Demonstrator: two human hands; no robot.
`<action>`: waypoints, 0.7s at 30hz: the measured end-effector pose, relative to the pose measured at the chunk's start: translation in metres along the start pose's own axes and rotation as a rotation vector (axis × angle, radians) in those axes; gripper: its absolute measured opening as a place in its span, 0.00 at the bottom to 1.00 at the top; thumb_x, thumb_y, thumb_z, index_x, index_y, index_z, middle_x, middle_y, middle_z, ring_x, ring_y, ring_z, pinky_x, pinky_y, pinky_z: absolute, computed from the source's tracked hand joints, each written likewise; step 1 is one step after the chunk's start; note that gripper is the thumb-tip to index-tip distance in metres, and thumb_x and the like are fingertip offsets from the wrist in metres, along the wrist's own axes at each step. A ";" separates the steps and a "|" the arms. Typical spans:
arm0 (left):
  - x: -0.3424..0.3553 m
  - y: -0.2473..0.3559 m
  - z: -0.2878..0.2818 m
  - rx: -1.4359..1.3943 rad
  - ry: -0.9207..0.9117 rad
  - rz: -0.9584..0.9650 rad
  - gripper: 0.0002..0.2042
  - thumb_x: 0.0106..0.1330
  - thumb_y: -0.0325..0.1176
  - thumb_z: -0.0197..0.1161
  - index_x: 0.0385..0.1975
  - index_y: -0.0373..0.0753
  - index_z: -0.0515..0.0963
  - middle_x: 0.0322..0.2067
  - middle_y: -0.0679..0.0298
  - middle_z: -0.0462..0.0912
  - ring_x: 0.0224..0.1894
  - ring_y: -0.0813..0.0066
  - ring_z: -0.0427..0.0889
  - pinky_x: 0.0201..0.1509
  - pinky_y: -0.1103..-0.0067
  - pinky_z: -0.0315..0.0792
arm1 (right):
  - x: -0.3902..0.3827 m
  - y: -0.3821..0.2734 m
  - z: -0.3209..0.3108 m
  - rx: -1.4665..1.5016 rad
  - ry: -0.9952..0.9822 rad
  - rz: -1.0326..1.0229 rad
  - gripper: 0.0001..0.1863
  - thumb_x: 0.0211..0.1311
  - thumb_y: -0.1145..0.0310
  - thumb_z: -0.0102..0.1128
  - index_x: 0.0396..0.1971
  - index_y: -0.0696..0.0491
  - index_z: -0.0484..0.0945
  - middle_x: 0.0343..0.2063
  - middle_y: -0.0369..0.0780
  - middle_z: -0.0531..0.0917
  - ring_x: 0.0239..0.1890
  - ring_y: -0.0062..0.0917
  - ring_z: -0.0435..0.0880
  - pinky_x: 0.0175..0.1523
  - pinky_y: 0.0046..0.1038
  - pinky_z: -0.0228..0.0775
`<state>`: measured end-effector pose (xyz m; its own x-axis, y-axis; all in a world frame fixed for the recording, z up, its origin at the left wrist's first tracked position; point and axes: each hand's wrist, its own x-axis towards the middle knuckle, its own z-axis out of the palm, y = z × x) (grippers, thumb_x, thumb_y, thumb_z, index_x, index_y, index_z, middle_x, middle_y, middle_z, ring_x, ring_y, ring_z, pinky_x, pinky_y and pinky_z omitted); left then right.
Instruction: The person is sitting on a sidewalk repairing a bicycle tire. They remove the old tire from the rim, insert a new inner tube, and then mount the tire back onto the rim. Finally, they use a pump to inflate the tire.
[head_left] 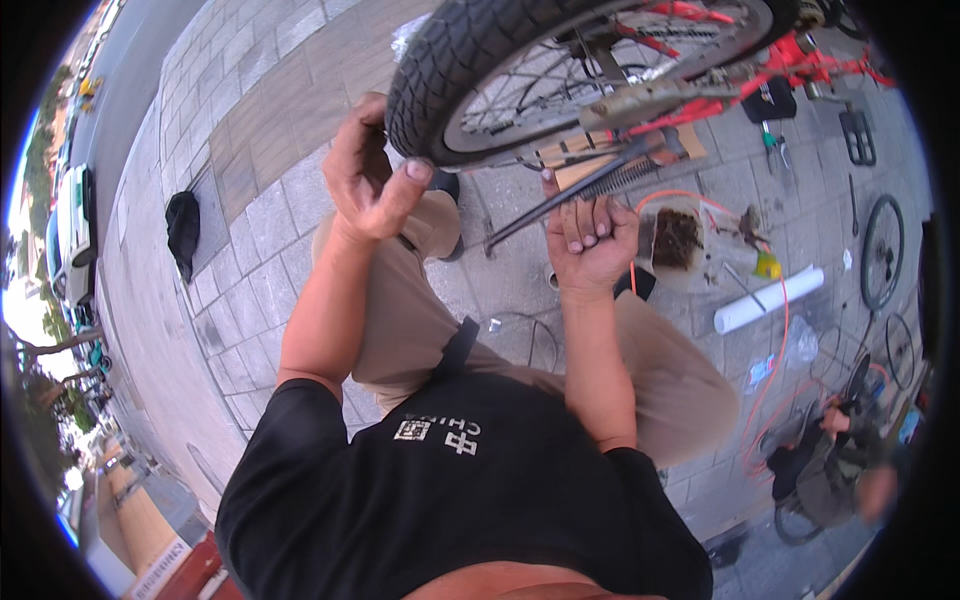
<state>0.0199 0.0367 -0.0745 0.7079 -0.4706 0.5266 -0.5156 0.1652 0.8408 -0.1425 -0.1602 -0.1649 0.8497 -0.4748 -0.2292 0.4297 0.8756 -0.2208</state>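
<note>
A bicycle wheel with a black knobby tyre [430,90] fills the upper middle, mounted on a red bicycle frame [800,60]. My left hand [362,185] grips the tyre's near left side, with the thumb at its lower edge and the fingers round the outer side. A dark metal bar [570,200], which looks like a kickstand, slants down from the bicycle. Just below this bar, my right hand [592,245] is closed, palm up, with its fingers curled; what lies inside them, if anything, is hidden. One finger reaches up past the bar.
An orange hose [785,330] winds over the paving at right, near a white roll [768,300]. A pedal [857,137] and a loose wheel [882,252] lie farther right. Another person [835,455] is at lower right. A black bag-like item [183,228] lies at left.
</note>
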 end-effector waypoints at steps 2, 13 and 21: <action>0.001 0.005 0.002 0.006 0.002 -0.008 0.28 0.64 0.35 0.72 0.58 0.20 0.75 0.47 0.54 0.80 0.49 0.67 0.77 0.59 0.73 0.69 | 0.010 0.008 -0.004 -0.008 -0.048 -0.019 0.20 0.69 0.63 0.50 0.14 0.44 0.62 0.08 0.33 0.61 0.10 0.23 0.57 0.80 0.51 0.63; 0.000 0.002 0.006 -0.001 0.069 0.010 0.28 0.62 0.35 0.74 0.56 0.20 0.76 0.46 0.50 0.82 0.49 0.64 0.79 0.59 0.70 0.71 | 0.016 0.024 0.008 -0.026 -0.150 -0.038 0.15 0.63 0.67 0.51 0.15 0.47 0.64 0.11 0.33 0.67 0.14 0.19 0.64 0.85 0.53 0.56; 0.003 0.002 0.009 -0.015 0.060 0.014 0.26 0.64 0.36 0.74 0.55 0.21 0.78 0.45 0.52 0.81 0.48 0.66 0.79 0.58 0.72 0.72 | 0.032 0.035 0.016 -0.539 -0.479 -0.376 0.16 0.77 0.72 0.54 0.24 0.57 0.74 0.19 0.36 0.77 0.24 0.18 0.75 0.82 0.57 0.60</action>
<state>0.0165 0.0283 -0.0720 0.7289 -0.4155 0.5442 -0.5185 0.1841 0.8350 -0.0954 -0.1428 -0.1646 0.7687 -0.5324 0.3546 0.6101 0.4438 -0.6563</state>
